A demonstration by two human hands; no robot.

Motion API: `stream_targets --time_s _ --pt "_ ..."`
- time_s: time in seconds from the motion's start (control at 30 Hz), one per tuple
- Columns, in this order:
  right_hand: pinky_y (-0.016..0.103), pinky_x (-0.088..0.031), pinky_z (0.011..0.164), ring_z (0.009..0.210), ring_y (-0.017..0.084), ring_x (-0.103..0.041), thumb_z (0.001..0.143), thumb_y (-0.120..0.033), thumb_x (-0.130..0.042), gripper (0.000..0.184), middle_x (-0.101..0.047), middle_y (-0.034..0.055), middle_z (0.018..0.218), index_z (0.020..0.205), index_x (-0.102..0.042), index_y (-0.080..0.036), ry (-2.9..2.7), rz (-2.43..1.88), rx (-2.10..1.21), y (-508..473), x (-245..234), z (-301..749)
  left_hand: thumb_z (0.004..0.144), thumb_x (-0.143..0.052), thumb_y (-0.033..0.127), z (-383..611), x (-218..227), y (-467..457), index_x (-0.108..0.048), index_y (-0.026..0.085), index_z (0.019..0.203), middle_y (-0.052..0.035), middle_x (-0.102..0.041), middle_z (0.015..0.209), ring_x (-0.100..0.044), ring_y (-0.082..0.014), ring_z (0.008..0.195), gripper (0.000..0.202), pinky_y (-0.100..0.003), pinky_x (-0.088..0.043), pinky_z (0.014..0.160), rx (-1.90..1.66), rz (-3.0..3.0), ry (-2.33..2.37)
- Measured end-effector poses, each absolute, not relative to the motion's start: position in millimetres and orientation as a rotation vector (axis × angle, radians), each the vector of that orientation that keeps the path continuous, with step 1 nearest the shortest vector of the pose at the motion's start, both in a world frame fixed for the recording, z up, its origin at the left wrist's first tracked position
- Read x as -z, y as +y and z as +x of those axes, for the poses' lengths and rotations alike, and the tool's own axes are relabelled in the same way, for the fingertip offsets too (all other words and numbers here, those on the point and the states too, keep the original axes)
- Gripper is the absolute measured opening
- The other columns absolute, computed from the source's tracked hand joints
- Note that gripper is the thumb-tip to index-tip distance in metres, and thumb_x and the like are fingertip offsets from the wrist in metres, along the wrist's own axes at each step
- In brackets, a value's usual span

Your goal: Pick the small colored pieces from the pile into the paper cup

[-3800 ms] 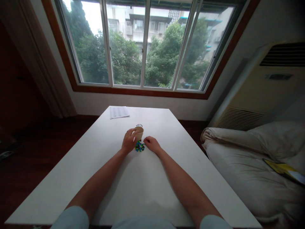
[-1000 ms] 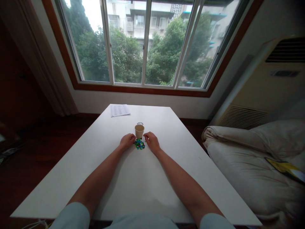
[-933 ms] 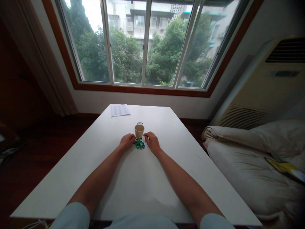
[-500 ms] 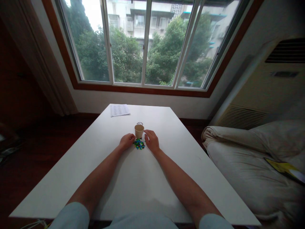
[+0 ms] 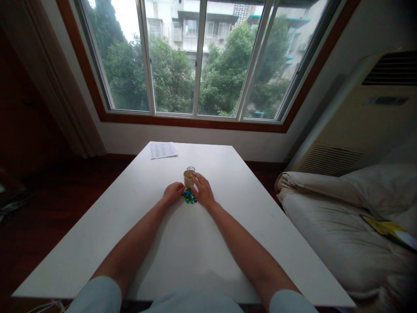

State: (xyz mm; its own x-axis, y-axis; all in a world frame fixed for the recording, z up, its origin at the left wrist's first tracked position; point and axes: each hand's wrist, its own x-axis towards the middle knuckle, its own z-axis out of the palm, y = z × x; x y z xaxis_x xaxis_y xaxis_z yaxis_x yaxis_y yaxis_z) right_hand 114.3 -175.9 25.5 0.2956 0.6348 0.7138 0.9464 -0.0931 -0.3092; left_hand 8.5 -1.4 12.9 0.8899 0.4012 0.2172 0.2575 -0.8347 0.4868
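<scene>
A tan paper cup [image 5: 188, 179] stands upright on the white table. Just in front of it lies a small heap of blue, green and dark beads or similar tiny pieces [image 5: 189, 197], too small to name surely. My right hand [image 5: 204, 191] is at the cup's right side, fingertips over the rim, thumb apart and lower, near the heap. Whether it touches the cup I cannot tell. My left hand [image 5: 173, 192] rests on the table left of the heap, fingers curled together. Anything inside those fingers is hidden.
A thin ring-shaped object [image 5: 190, 168] lies behind the cup. Printed papers [image 5: 163, 150] are at the table's far left corner. The white table [image 5: 247, 191] narrows toward the window, and a covered sofa [image 5: 329, 217] stands to its right.
My right hand has moved left and slightly forward, so its fingers now overlap the cup's right rim. My left hand and the heap look about the same.
</scene>
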Motion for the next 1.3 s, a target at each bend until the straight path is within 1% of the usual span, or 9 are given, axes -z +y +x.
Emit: stream_targets --time_s 0.1,0.23,0.3,0.37,0.43,0.53,0.83,1.03,1.3 --pt "0.051 -0.034 0.116 0.142 0.027 -0.035 0.097 -0.030 -0.051 0.048 -0.043 0.0080 0.151 0.145 -0.047 -0.027 -1.408 -1.816 0.513 -179 -26 116 0.090 -0.051 0.032 9 -12 -1 -0.073 0.022 0.093 -0.0045 -0.071 0.096 -0.061 -0.0173 0.086 0.023 -0.026 -0.043 0.076 -0.436 2.595 0.487" --pt "0.050 -0.039 0.112 0.132 0.026 -0.045 0.097 -0.027 -0.049 0.040 -0.052 0.0105 0.140 0.137 -0.055 -0.025 -1.269 -1.826 0.520 -187 -25 125 0.089 -0.052 0.032 9 -11 0 -0.073 0.023 0.094 -0.0044 -0.071 0.097 -0.061 -0.0173 0.088 0.023 -0.026 -0.042 0.076 -0.422 2.587 0.512" --pt "0.047 -0.043 0.107 0.123 0.026 -0.050 0.096 -0.024 -0.048 0.033 -0.059 0.0113 0.129 0.127 -0.061 -0.023 -1.210 -1.853 0.517 -191 -21 134 0.089 -0.052 0.032 10 -11 0 -0.073 0.023 0.094 -0.0043 -0.071 0.097 -0.061 -0.0171 0.088 0.023 -0.025 -0.042 0.075 -0.424 2.588 0.504" --pt "0.041 -0.047 0.098 0.108 0.023 -0.056 0.095 -0.018 -0.046 0.027 -0.065 0.0095 0.110 0.111 -0.068 -0.021 -1.192 -1.912 0.462 -194 -15 143 0.089 -0.051 0.031 10 -11 1 -0.073 0.023 0.095 -0.0043 -0.071 0.098 -0.062 -0.0171 0.088 0.024 -0.025 -0.042 0.074 -0.425 2.586 0.503" --pt "0.035 -0.048 0.088 0.093 0.020 -0.058 0.093 -0.016 -0.050 0.022 -0.065 0.0063 0.094 0.099 -0.070 -0.021 -1.227 -2.004 0.352 -196 -8 152 0.089 -0.051 0.031 10 -11 1 -0.073 0.023 0.095 -0.0043 -0.072 0.098 -0.062 -0.0171 0.088 0.023 -0.025 -0.042 0.074 -0.416 2.584 0.514" --pt "0.029 -0.045 0.079 0.086 0.018 -0.056 0.087 -0.017 -0.060 0.013 -0.062 0.0034 0.084 0.090 -0.071 -0.022 -1.318 -2.105 0.230 -196 0 158 0.089 -0.052 0.031 10 -12 1 -0.073 0.023 0.095 -0.0041 -0.072 0.098 -0.062 -0.0171 0.089 0.023 -0.025 -0.042 0.076 -0.401 2.580 0.530" --pt "0.027 -0.040 0.075 0.086 0.018 -0.053 0.085 -0.021 -0.066 0.005 -0.060 0.0041 0.085 0.087 -0.070 -0.022 -1.358 -2.200 0.284 -191 4 151 0.090 -0.052 0.032 10 -11 2 -0.073 0.023 0.094 -0.0045 -0.072 0.098 -0.062 -0.0172 0.088 0.023 -0.025 -0.042 0.075 -0.412 2.585 0.511" --pt "0.027 -0.039 0.075 0.087 0.019 -0.052 0.090 -0.018 -0.058 0.010 -0.060 0.0057 0.087 0.083 -0.065 -0.021 -1.375 -2.199 0.363 -189 5 146 0.090 -0.052 0.031 10 -10 2 -0.073 0.023 0.096 -0.0045 -0.071 0.099 -0.062 -0.0174 0.089 0.024 -0.025 -0.041 0.075 -0.424 2.595 0.502" --pt "0.026 -0.038 0.070 0.074 0.016 -0.053 0.096 -0.021 -0.046 0.014 -0.062 0.0020 0.082 0.096 -0.060 -0.022 -1.206 -2.090 0.310 -185 5 140 0.090 -0.051 0.032 11 -8 3 -0.073 0.023 0.097 -0.0046 -0.071 0.098 -0.062 -0.0175 0.088 0.025 -0.026 -0.041 0.073 -0.427 2.606 0.492"
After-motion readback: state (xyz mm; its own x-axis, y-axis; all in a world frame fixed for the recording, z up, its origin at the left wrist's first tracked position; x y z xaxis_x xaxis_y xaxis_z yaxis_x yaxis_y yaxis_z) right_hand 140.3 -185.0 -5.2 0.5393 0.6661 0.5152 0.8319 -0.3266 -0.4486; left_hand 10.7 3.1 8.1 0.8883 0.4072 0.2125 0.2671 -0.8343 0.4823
